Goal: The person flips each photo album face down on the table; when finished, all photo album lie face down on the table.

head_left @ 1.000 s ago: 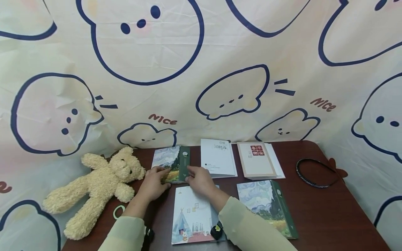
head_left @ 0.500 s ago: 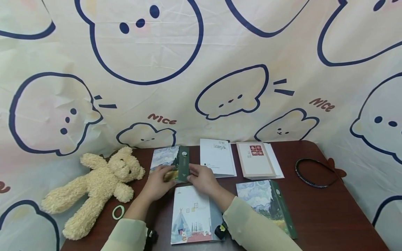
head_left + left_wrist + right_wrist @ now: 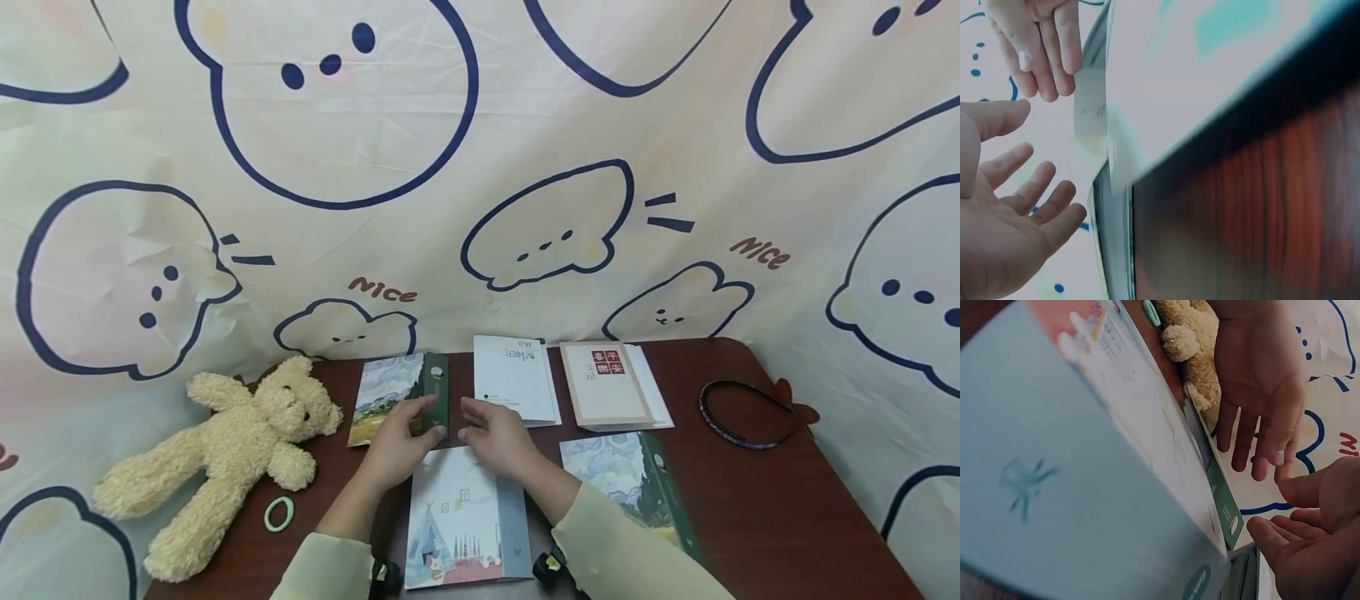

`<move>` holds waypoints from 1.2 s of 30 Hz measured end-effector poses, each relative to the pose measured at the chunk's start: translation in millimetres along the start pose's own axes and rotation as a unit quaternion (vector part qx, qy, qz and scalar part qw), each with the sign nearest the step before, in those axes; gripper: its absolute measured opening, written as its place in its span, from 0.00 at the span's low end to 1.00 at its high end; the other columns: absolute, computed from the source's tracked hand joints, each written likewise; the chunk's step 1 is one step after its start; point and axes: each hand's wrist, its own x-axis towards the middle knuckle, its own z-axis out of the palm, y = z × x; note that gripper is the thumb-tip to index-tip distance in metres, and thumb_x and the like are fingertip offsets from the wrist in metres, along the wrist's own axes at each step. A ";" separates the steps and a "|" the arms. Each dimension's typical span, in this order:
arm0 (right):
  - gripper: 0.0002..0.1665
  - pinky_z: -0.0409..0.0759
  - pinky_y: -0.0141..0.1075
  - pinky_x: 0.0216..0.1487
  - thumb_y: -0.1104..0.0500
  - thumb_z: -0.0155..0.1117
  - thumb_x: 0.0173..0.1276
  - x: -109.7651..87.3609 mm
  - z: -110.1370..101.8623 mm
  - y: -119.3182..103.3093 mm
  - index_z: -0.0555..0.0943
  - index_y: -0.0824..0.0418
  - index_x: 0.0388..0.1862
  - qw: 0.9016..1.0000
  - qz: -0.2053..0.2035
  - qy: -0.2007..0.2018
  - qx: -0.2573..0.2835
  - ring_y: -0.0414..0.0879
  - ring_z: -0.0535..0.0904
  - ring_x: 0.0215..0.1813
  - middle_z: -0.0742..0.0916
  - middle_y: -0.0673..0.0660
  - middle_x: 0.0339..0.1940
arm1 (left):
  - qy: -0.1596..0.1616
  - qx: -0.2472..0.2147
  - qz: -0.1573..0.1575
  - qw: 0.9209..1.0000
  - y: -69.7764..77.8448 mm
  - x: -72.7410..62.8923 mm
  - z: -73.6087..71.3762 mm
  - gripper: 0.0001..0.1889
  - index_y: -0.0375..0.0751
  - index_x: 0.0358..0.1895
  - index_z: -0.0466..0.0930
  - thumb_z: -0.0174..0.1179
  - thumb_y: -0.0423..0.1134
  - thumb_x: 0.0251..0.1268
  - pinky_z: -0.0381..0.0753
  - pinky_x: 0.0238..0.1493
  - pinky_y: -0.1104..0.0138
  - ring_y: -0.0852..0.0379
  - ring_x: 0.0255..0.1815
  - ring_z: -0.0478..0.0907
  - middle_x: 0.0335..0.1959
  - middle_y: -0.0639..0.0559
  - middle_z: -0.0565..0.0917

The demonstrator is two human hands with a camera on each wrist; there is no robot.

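Observation:
My left hand (image 3: 401,443) is over the near right part of a landscape-painting notebook (image 3: 386,392) with a dark green spine strip, at the back left of the table. Its fingers are spread and loosely bent, holding nothing. Facing it from the right is my right hand (image 3: 501,437), relaxed and without anything in its grasp. Below both lies a white and pale blue notebook (image 3: 453,533) with a tent drawing. In the left wrist view, the left palm (image 3: 1010,231) is turned up at the lower left, the right hand (image 3: 1041,44) above it.
A white notebook (image 3: 513,383) and a cream notebook (image 3: 603,387) with red squares stand along the back. A second landscape notebook (image 3: 626,483) lies front right. Beyond is a dark hairband (image 3: 738,417). A teddy bear (image 3: 240,454) and a green ring (image 3: 279,514) are at the left.
Both hands have let go of the back-left landscape notebook and drawn back toward me and slightly right. More of its cover shows now. The head view has shifted a little.

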 end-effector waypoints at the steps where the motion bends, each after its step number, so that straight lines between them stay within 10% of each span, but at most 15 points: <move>1: 0.31 0.81 0.43 0.63 0.60 0.63 0.77 -1.8 -1.5 1.1 0.72 0.64 0.76 1.000 -0.001 0.005 0.000 0.51 0.80 0.68 0.81 0.58 0.70 | 0.002 -0.005 0.000 1.000 2.1 -0.1 2.1 0.30 0.44 0.74 0.73 0.68 0.41 0.71 0.77 0.63 0.40 0.36 0.68 0.74 0.70 0.41 0.75; 16: 0.32 0.82 0.46 0.62 0.55 0.67 0.75 -19.3 -32.1 17.8 0.73 0.57 0.76 0.999 0.003 0.049 0.015 0.52 0.82 0.65 0.81 0.56 0.70 | 0.009 -0.096 -0.005 0.995 16.8 0.0 26.2 0.31 0.43 0.75 0.71 0.67 0.38 0.71 0.73 0.69 0.44 0.37 0.70 0.72 0.72 0.41 0.72; 26: 0.31 0.71 0.62 0.70 0.48 0.71 0.70 -18.2 -49.3 32.2 0.79 0.52 0.70 0.992 0.046 0.111 -0.028 0.64 0.72 0.74 0.80 0.59 0.71 | 0.001 -0.124 -0.032 0.992 21.3 5.8 37.7 0.33 0.44 0.78 0.68 0.67 0.38 0.71 0.75 0.66 0.43 0.39 0.70 0.73 0.74 0.42 0.71; 36: 0.38 0.60 0.58 0.78 0.47 0.72 0.69 -13.7 -57.3 48.9 0.74 0.55 0.75 0.987 0.062 0.134 -0.058 0.60 0.60 0.81 0.68 0.60 0.81 | -0.019 -0.141 -0.052 0.988 22.8 12.0 49.6 0.38 0.44 0.81 0.62 0.67 0.39 0.71 0.76 0.66 0.43 0.35 0.72 0.70 0.76 0.39 0.67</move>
